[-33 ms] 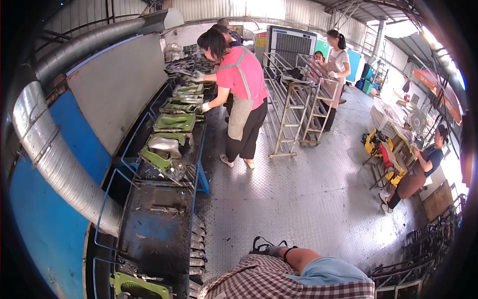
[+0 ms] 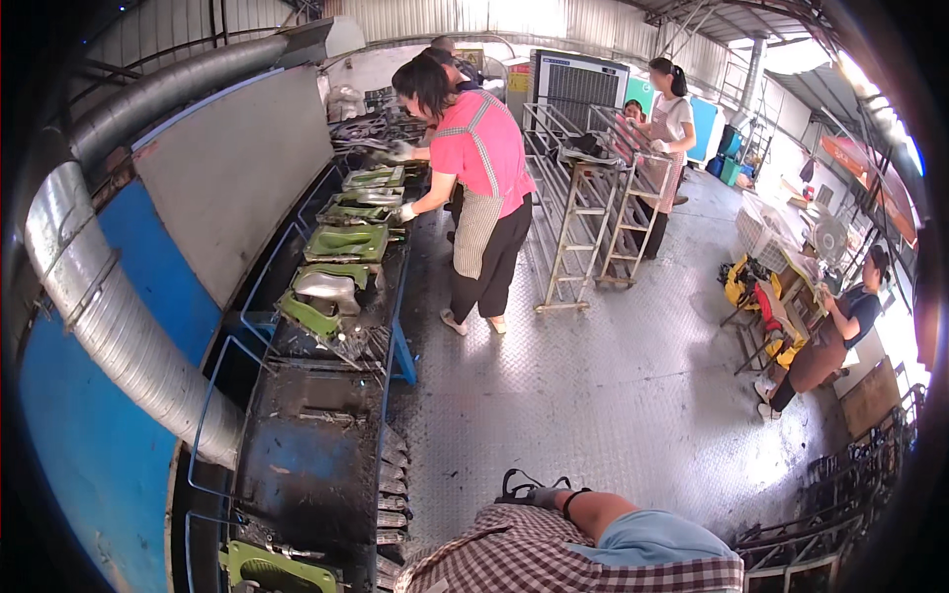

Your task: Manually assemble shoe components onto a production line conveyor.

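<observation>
My right arm, in a light blue sleeve (image 2: 657, 542), bends across the brown-and-white checked apron (image 2: 494, 553) at the lower edge. At its end is my right hand (image 2: 546, 497) in a grey glove, partly hidden behind the apron. Black looped straps (image 2: 514, 483) stick out from that hand; its fingers seem closed on them, though the grip is mostly hidden. My left hand is out of sight. To the left, a green mould (image 2: 272, 568) lies on the dark conveyor line (image 2: 301, 465), beyond the reach of the visible hand.
Farther up the line sit several green moulds (image 2: 346, 242), where a co-worker in a pink shirt (image 2: 484, 148) bends over them. A metal rack (image 2: 583, 227) stands on the floor beyond. Another person sits by a workbench (image 2: 791, 296) at right; dark racks (image 2: 840, 514) fill the lower right.
The pink-shirted co-worker's gloved far hand and feet have shifted very slightly. My right arm and the straps have not visibly moved.
</observation>
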A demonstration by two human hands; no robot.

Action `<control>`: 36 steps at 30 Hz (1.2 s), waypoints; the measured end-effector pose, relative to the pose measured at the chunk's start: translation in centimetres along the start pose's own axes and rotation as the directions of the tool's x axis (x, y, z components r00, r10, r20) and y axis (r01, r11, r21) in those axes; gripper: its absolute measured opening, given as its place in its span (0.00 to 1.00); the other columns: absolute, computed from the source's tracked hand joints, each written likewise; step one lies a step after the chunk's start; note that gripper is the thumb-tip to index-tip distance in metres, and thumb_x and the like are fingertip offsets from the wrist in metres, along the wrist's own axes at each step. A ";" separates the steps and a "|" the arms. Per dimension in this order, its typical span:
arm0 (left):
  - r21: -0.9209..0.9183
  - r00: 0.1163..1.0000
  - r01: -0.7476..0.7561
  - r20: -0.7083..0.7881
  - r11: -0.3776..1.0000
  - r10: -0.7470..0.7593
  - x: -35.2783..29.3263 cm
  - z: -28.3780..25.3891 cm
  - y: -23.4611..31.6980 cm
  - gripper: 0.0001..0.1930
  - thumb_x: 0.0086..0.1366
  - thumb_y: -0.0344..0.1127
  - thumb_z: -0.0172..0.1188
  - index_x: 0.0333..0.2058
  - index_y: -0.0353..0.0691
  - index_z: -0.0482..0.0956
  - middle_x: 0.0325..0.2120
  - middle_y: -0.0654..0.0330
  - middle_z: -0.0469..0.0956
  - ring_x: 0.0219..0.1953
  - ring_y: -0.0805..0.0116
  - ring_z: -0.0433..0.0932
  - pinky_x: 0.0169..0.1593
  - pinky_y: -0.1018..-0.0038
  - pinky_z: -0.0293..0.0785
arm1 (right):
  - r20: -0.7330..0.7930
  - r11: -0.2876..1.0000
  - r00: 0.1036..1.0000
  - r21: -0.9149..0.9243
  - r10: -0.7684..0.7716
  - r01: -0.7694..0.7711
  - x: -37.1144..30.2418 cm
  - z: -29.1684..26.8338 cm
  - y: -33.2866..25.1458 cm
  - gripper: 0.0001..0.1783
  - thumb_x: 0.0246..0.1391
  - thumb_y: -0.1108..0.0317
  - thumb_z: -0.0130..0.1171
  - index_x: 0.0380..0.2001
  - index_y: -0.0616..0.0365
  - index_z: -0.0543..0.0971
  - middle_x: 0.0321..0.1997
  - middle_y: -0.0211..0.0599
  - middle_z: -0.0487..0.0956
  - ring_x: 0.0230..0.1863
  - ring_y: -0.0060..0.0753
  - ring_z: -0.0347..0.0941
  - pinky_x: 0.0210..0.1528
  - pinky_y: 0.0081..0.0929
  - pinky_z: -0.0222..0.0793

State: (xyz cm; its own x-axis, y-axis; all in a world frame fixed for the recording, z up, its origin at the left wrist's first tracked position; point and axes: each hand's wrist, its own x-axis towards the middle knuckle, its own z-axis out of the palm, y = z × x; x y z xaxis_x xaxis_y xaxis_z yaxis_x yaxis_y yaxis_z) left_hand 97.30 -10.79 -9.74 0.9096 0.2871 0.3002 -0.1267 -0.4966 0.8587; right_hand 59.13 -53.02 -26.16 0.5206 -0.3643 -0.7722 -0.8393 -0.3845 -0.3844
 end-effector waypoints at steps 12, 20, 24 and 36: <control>-0.410 0.938 0.255 -0.117 0.876 -0.327 -2.6 -1.4 8.7 0.14 0.60 0.32 0.68 0.43 0.35 0.80 0.37 0.50 0.83 0.35 0.60 0.79 0.41 0.62 0.75 | 0.058 0.998 0.998 -0.055 -0.017 0.020 1.8 -4.4 1.7 0.25 0.63 0.48 0.52 0.57 0.50 0.80 0.57 0.47 0.82 0.58 0.49 0.78 0.60 0.45 0.71; -0.566 0.902 0.415 0.157 0.712 -0.401 -2.5 4.9 9.6 0.11 0.67 0.26 0.53 0.48 0.42 0.70 0.18 0.50 0.79 0.06 0.59 0.71 0.07 0.68 0.65 | 0.062 0.995 0.996 -0.070 -0.059 0.064 3.1 -8.8 -0.8 0.27 0.62 0.48 0.54 0.59 0.49 0.79 0.59 0.47 0.81 0.60 0.48 0.77 0.61 0.45 0.70; -0.426 0.916 0.334 0.359 0.841 -0.182 -3.8 7.5 9.9 0.10 0.61 0.24 0.61 0.42 0.37 0.76 0.29 0.54 0.81 0.22 0.61 0.76 0.24 0.66 0.73 | 0.025 1.000 1.000 -0.018 -0.012 0.012 2.7 -10.1 0.3 0.27 0.61 0.48 0.54 0.59 0.49 0.79 0.59 0.47 0.81 0.61 0.48 0.77 0.62 0.45 0.70; -0.101 0.579 0.607 0.736 0.789 -0.351 -6.4 16.1 6.3 0.11 0.61 0.23 0.65 0.42 0.37 0.80 0.31 0.65 0.78 0.32 0.72 0.73 0.33 0.68 0.71 | 0.028 0.999 1.000 0.045 0.013 -0.015 3.6 -13.4 1.7 0.30 0.60 0.48 0.56 0.62 0.50 0.77 0.63 0.46 0.78 0.64 0.48 0.74 0.65 0.43 0.67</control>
State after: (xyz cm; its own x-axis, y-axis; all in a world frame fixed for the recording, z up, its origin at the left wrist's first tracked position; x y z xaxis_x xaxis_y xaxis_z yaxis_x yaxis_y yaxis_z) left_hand 97.03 -28.90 -12.92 0.8623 -0.2620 -0.4334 0.4120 -0.1348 0.9012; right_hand 61.70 -66.30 -22.78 0.5048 -0.3451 -0.7913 -0.8530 -0.3404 -0.3957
